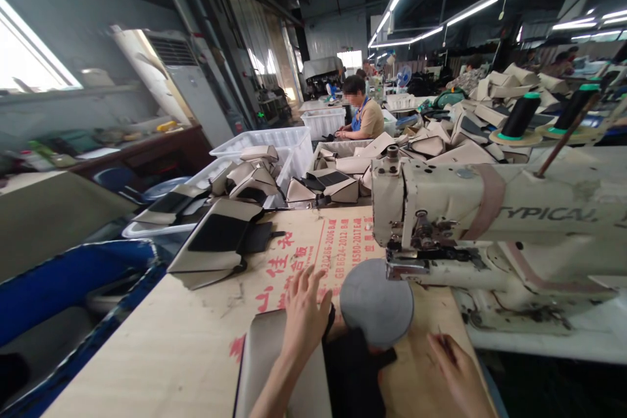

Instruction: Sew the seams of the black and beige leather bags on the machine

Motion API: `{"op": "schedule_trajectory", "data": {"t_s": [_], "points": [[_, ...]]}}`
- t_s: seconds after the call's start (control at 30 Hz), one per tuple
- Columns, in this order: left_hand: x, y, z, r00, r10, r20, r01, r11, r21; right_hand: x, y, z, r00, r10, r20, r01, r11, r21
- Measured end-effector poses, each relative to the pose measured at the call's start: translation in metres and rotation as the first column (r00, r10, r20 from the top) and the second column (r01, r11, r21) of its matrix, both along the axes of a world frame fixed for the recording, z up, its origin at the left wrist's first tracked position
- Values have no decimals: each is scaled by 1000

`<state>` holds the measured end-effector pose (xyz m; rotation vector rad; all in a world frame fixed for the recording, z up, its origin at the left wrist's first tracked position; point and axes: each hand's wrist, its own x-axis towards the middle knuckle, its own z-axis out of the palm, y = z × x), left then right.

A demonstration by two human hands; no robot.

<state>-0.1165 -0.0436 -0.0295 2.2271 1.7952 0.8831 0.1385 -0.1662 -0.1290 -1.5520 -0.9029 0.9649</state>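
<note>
My left hand, fingers stretched and apart, is over a beige sewn piece near the front of the table. Black fabric with a strap lies against that piece on its right. Close by my left fingertips is a round grey disc, lying flat in front of the sewing machine. My right hand is low on the right, fingers pinched together. A thin, dark tip shows at those fingers, too small to name. Another beige and black piece lies at the table's far left.
White bins heaped with beige pieces stand beyond the wooden table. A blue-rimmed container is on the left. Black thread spools rise behind the machine. A co-worker sits farther back.
</note>
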Motion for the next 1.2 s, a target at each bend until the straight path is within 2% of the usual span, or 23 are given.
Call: {"op": "schedule_trajectory", "data": {"t_s": [0.1,0.2,0.27,0.37,0.43,0.5,0.57,0.63,0.67,0.7,0.73,0.77,0.8,0.83,0.87,0.9,0.97,1.07,1.2], "points": [[27,-9,-7,997,-48,-64,52,997,63,8,-6,-12,1000,6,4,-5,997,-82],[59,2,-6,992,-127,-7,127,989,79,6,-10,-11,998,61,-9,-62,985,-160],[79,14,-6,976,-200,88,196,979,58,2,-11,-8,996,88,-34,-93,979,-184],[101,34,-9,906,-260,334,280,960,-13,-1,-13,-5,987,151,-48,-157,971,-180],[104,43,-13,848,-256,464,323,944,-70,2,-14,-4,977,211,-28,-213,961,-179],[98,48,-16,811,-248,530,358,927,-114,7,-16,-2,975,222,16,-216,960,-180],[85,47,-18,780,-232,581,383,912,-149,9,-15,7,983,166,75,-153,976,-155],[75,42,-20,737,-205,644,408,895,-182,4,-12,24,985,108,135,-100,993,-67],[72,38,-21,669,-169,724,427,884,-189,-2,-8,35,983,85,163,-87,996,1],[72,35,-21,546,-111,830,457,870,-184,-9,-2,48,979,71,191,-87,993,80],[74,33,-21,365,-30,931,492,855,-165,-17,5,61,974,55,219,-93,982,167],[78,31,-20,144,66,987,521,843,-132,-26,13,74,968,47,245,-110,962,249],[83,30,-19,-75,158,984,539,837,-94,-34,23,87,962,45,271,-134,938,319],[89,30,-18,-245,227,943,542,838,-61,-42,34,98,955,39,294,-152,916,371],[94,31,-17,-340,264,903,540,841,-43,-49,44,108,949,35,314,-168,898,407],[98,32,-15,-389,285,876,536,844,-37,-55,55,115,945,23,326,-171,885,432],[102,34,-14,-408,307,860,540,840,-43,-63,72,125,943,-12,334,-153,872,464],[100,35,-15,-373,330,867,573,817,-65,-69,86,130,950,-74,304,-90,866,492],[96,35,-19,-341,345,874,594,800,-84,-73,86,133,963,-158,216,30,865,500]]}}
